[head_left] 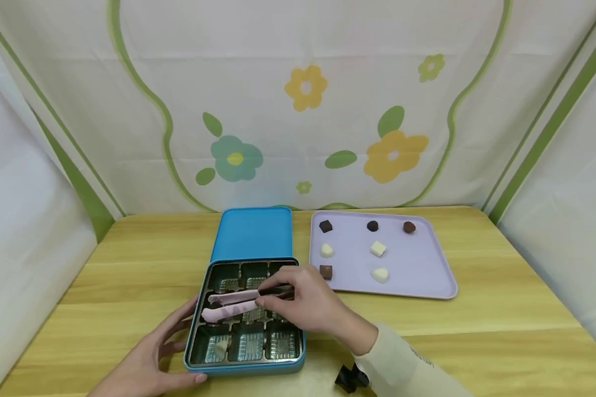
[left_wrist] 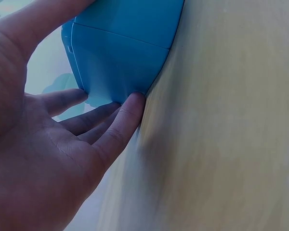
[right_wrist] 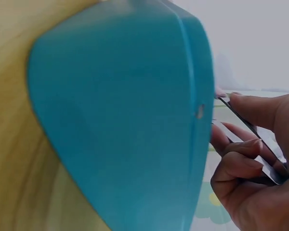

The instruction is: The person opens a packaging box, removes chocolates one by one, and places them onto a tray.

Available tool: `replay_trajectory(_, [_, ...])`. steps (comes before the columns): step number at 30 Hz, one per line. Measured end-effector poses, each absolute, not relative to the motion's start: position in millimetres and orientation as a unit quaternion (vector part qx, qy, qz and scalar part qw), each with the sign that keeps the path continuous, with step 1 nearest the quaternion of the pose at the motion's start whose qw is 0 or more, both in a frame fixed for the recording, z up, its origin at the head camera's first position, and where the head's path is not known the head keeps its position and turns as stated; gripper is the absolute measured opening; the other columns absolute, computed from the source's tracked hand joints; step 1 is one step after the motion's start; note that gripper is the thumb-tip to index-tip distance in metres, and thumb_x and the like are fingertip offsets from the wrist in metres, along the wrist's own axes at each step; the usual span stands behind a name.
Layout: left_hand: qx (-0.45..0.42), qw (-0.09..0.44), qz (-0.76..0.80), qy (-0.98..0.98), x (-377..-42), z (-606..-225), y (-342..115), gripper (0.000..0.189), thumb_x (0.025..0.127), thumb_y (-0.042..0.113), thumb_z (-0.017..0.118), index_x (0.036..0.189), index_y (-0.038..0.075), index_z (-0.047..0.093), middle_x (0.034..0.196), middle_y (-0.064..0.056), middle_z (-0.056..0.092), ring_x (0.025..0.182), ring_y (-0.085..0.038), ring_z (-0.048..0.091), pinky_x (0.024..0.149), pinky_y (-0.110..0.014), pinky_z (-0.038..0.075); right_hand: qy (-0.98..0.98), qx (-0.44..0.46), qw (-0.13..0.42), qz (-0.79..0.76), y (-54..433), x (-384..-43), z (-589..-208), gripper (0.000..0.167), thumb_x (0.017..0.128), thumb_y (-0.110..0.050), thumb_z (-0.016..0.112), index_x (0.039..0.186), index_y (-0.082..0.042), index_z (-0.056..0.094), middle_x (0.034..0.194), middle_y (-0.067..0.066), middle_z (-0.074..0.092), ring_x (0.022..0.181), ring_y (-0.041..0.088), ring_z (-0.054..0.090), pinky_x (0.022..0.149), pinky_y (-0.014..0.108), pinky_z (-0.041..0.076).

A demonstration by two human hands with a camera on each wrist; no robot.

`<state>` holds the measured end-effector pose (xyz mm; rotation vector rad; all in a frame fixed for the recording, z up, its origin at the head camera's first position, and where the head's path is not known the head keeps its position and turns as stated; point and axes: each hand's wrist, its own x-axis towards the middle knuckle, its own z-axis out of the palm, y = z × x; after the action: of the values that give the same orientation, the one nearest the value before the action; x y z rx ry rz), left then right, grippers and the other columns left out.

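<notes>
A blue tin (head_left: 244,368) with a black divided insert stands on the table. A pale chocolate piece (head_left: 221,348) lies in its front-left compartment. My right hand (head_left: 308,300) pinches pink-tipped tongs (head_left: 230,311) over the tin's middle row. Their tips are apart, and I see nothing between them. In the right wrist view, the thumb and fingers grip the dark metal arms of the tongs, partly behind the tin's wall. My left hand (head_left: 151,353) is at the tin's left side, thumb by the front corner. Its fairly straight fingers (left_wrist: 120,126) touch the blue wall in the left wrist view.
The blue lid (head_left: 253,234) lies behind the tin. To the right, a lilac tray (head_left: 417,270) carries several spaced dark, brown and white chocolates. A small black object (head_left: 350,379) is beside the right sleeve. A flowered curtain (head_left: 268,49) closes off the table's far edge.
</notes>
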<state>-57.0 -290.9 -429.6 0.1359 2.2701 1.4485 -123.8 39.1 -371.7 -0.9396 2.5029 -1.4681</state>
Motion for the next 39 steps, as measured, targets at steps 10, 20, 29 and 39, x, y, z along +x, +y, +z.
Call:
replay_trajectory(10, [0.043,0.212,0.510,0.832,-55.7,-428.7,-293.3,0.117,0.087,0.024,0.092,0.173,0.038,0.014,0.178,-0.019,0.022,0.152,-0.050,0.041,0.102,-0.028,0.056,0.791,-0.260,0.024,-0.553,57.0,-115.6,-380.5,0.019,0.097,-0.021,0.081,0.114,-0.013,0.083,0.107,0.003,0.080,0.082,0.009,0.069,0.072,0.026,0.061])
replay_trajectory(20, [0.059,0.199,0.517,0.830,-54.7,-427.9,-290.1,0.116,0.086,0.023,0.092,0.173,0.035,0.016,0.177,-0.018,0.024,0.151,-0.048,0.043,0.100,-0.023,0.054,0.797,-0.197,0.041,-0.570,73.8,-117.1,-390.6,0.019,0.097,-0.024,0.081,0.114,-0.016,0.083,0.111,0.003,0.079,0.088,0.015,0.069,0.075,0.025,0.060])
replay_trajectory(29, [0.055,0.207,0.529,0.821,-55.3,-429.0,-290.7,0.116,0.087,0.021,0.092,0.173,0.033,0.016,0.176,-0.022,0.026,0.145,-0.045,0.051,0.099,-0.023,0.055,0.794,-0.199,0.038,-0.574,75.8,-115.8,-389.4,0.019,0.098,-0.023,0.081,0.115,-0.016,0.083,0.112,0.004,0.079,0.091,0.020,0.071,0.076,0.025,0.061])
replay_trajectory(39, [0.068,0.206,0.526,0.822,-56.0,-433.1,-292.8,0.112,0.089,0.022,0.090,0.173,0.032,0.016,0.175,-0.020,0.026,0.150,-0.049,0.043,0.101,-0.022,0.056,0.784,-0.186,0.018,-0.592,91.7,-119.6,-389.0,0.021,0.099,-0.021,0.080,0.116,-0.009,0.082,0.111,0.012,0.080,0.087,0.014,0.071,0.073,0.025,0.061])
